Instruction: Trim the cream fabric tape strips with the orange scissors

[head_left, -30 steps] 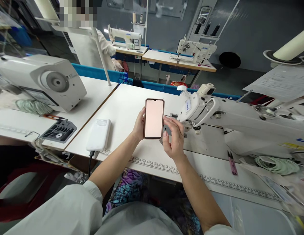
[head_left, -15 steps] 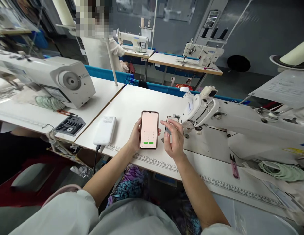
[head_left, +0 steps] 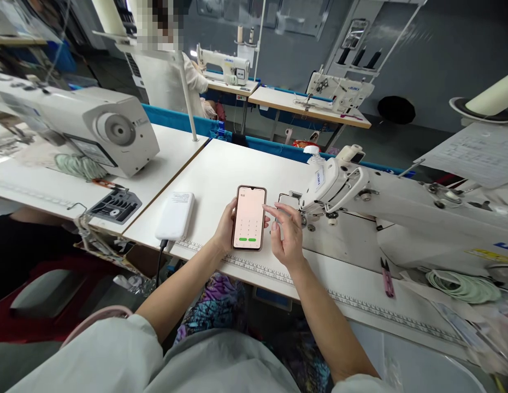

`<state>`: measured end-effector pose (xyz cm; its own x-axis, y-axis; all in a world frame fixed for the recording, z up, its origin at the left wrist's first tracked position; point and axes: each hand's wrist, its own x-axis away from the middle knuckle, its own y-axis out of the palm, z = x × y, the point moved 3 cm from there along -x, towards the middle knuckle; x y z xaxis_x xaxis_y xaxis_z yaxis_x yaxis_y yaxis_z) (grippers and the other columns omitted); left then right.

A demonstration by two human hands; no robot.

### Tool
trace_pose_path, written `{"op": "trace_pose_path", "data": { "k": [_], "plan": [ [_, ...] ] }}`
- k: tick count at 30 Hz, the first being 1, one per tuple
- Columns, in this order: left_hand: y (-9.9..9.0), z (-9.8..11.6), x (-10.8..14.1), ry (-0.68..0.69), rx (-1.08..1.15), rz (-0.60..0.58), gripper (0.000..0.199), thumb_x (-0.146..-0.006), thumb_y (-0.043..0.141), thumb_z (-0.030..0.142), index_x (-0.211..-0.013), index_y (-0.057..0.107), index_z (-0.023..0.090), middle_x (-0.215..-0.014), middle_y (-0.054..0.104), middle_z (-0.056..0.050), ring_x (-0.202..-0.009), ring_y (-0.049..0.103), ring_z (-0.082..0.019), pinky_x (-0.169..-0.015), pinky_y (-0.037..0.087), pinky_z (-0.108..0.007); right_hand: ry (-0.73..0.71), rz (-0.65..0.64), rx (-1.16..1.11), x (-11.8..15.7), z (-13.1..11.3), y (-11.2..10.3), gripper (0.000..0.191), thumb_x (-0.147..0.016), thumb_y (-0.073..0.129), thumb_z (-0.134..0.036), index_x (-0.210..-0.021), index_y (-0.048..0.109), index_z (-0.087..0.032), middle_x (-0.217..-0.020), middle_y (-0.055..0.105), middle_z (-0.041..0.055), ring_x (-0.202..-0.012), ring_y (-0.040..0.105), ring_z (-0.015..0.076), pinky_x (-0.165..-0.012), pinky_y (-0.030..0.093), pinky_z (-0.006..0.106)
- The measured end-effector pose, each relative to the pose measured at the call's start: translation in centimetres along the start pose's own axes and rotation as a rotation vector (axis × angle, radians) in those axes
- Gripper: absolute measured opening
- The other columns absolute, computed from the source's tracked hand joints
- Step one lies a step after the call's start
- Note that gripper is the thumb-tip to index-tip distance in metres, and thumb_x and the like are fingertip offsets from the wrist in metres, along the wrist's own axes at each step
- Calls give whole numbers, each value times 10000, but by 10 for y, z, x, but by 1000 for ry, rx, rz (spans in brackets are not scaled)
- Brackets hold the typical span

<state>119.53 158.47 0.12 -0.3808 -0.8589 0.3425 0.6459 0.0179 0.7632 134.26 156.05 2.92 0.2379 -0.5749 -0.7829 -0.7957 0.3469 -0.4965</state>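
Note:
A smartphone [head_left: 249,210] in a dark-edged case is held upright over the white table, its pale pink screen showing a dial keypad with two green buttons. My left hand [head_left: 226,225] wraps round it from the left, fingertips showing at its right edge. Just right of the phone is my right hand [head_left: 287,234], holding nothing, fingers apart. Its index fingertip is at the screen's right edge; whether it touches cannot be told. Behind that hand stands the head of a white sewing machine [head_left: 334,185]. A white power bank [head_left: 176,215] with a black cable lies left of my left hand.
Pink-handled thread snips [head_left: 387,278] and a coil of pale green binding [head_left: 462,286] lie at the right. A ruler strip [head_left: 258,268] runs along the table's front edge. Another sewing machine [head_left: 110,131] stands at the left. Beyond the table, a person [head_left: 164,82] sits by more machines.
My right hand has moved slightly left, bringing its index fingertip to the phone's edge. Small dark text now shows near the top of the screen. My left hand keeps its hold.

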Motion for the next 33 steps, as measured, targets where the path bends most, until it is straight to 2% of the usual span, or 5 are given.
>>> {"op": "trace_pose_path", "data": {
  "k": [7, 14, 26, 33],
  "plan": [
    [-1, -1, -1, 29, 12, -38, 592, -898, 463, 582, -1126, 709, 93, -876, 748, -161, -849, 718, -299, -776, 564, -369, 18, 2, 20, 0, 0, -1, 449, -952, 384, -178, -1385, 477, -253, -1244, 643, 64, -1208, 531, 248, -1009, 481, 459],
    [-1, 0, 0, 35, 10, -39, 606, -908, 435, 578, -1135, 703, 83, -884, 746, -168, -857, 717, -299, -775, 562, -377, 13, 7, 6, 0, 0, -1, 429, -951, 390, -177, -1360, 498, -248, -1216, 647, 67, -1203, 528, 246, -996, 488, 455],
    [2, 0, 1, 28, 30, 46, 558, -893, 466, 546, -1110, 714, 96, -858, 747, -152, -824, 716, -288, -746, 562, -358, -8, -29, -18, 3, 0, 3, 399, -968, 370, -188, -1355, 463, -230, -1115, 676, 87, -1207, 544, 260, -976, 495, 500],
    [2, 0, 2, 29, -14, 92, 526, -883, 500, 520, -1110, 719, 100, -827, 747, -137, -820, 717, -273, -717, 551, -319, 1, -35, 4, 0, -2, 2, 415, -958, 388, -180, -1365, 441, -243, -1189, 659, 74, -1226, 517, 256, -1000, 475, 503]
  ]
}}
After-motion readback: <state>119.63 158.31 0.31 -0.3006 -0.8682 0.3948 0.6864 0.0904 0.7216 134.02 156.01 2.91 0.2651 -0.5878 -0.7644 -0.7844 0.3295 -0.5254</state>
